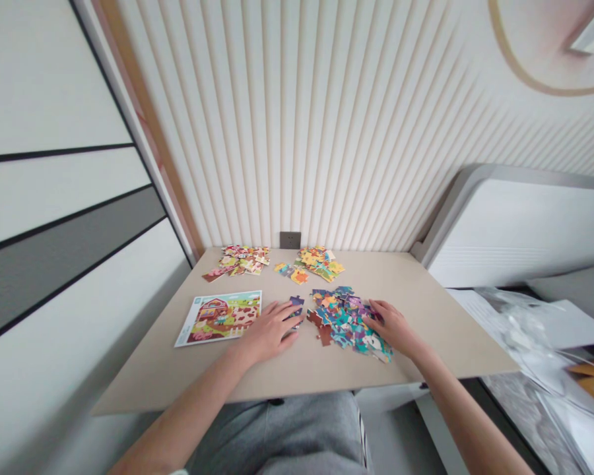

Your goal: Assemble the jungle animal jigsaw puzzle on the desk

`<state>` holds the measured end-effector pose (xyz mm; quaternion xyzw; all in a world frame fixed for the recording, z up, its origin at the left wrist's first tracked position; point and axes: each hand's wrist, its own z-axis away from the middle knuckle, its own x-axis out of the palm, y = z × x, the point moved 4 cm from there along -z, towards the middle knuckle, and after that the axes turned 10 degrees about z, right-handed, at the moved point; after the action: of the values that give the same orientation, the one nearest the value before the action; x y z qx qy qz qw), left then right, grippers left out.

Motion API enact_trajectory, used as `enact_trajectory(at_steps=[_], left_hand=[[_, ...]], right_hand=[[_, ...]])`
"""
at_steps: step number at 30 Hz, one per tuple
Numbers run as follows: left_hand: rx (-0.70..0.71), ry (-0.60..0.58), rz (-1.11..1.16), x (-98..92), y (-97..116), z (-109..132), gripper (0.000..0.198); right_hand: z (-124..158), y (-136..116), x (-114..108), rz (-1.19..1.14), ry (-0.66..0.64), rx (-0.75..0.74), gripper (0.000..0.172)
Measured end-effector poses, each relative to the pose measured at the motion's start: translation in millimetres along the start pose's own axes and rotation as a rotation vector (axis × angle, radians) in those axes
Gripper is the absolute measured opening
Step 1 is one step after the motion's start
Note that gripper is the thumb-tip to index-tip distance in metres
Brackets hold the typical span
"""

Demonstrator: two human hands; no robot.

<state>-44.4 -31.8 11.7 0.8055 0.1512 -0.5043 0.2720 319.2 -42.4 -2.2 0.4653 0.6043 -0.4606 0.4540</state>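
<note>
Fingers spread, my left hand [272,328] lies over a few dark blue puzzle pieces [297,301] at the middle of the table, partly covering them. My right hand [393,324] rests at the right side of a heap of teal, purple and brown puzzle pieces [344,323]. Its fingers are apart and touch purple pieces there; some pieces beneath are hidden. Left of my left hand is a picture card [220,318] showing a red barn, a cow and a fence.
Two more puzzle heaps lie along the table's far side: a pink and cream pile [245,259] and a yellow and green pile [321,262]. A wall socket [290,240] is behind the beige table [426,290]. Right of it are a bed headboard [519,218] and plastic wrapping [519,323].
</note>
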Motion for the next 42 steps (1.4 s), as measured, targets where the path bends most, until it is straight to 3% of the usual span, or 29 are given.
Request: enact_trajectory(at_steps=[3, 8, 10, 14, 18, 22, 25, 28, 32, 34, 36, 39, 42], left_hand=[[-0.004, 0.019, -0.013, 0.9, 3.9, -7.0, 0.039], [0.046, 0.032, 0.003, 2.1, 19.3, -32.8, 0.075], [0.063, 0.033, 0.028, 5.3, 25.9, -44.7, 0.08], [0.044, 0.06, 0.097, 12.9, 34.1, -57.9, 0.055], [0.037, 0.097, 0.134, 15.1, 34.9, -52.3, 0.023], [-0.046, 0.124, 0.183, 13.9, 24.0, -44.0, 0.004], [-0.152, 0.176, 0.234, 13.1, 12.2, -42.7, 0.018], [-0.192, 0.239, 0.205, 10.9, 5.4, -43.7, 0.037], [-0.148, 0.246, 0.055, 6.5, 8.8, -44.8, 0.031], [-0.098, 0.224, 0.032, 5.9, 15.3, -44.9, 0.032], [-0.027, 0.164, 0.043, 8.8, 24.1, -45.4, 0.037], [0.037, 0.075, 0.073, 16.9, 35.4, -47.2, 0.05], [0.032, 0.05, 0.099, 22.5, 40.9, -49.9, 0.051]], right_hand=[[2.7, 8.1, 2.8, -0.041, 0.044, 0.025, 0.057], [-4.8, 5.7, 5.0, -0.153, 0.067, 0.086, 0.067], [-8.1, 4.2, 5.3, -0.182, 0.091, 0.104, 0.067], [-11.0, -0.9, 6.8, -0.229, 0.146, 0.135, 0.054], [-12.2, -3.6, 6.9, -0.315, 0.256, 0.194, 0.047], [-17.7, 0.4, 9.4, -0.473, 0.219, 0.23, 0.05], [-23.1, 9.6, 9.0, -0.544, 0.184, 0.217, 0.05], [-25.9, 24.5, 3.4, -0.454, 0.224, 0.234, 0.051], [-17.4, 31.7, -11.2, -0.271, 0.297, 0.25, 0.048], [-6.4, 20.5, -19.3, -0.12, 0.293, 0.184, 0.045], [7.6, 0.1, -21.5, -0.02, 0.179, 0.021, 0.045], [32.1, -27.5, -18.2, 0.016, -0.007, -0.196, 0.062], [46.7, -32.0, -17.4, 0.038, -0.003, -0.184, 0.064]])
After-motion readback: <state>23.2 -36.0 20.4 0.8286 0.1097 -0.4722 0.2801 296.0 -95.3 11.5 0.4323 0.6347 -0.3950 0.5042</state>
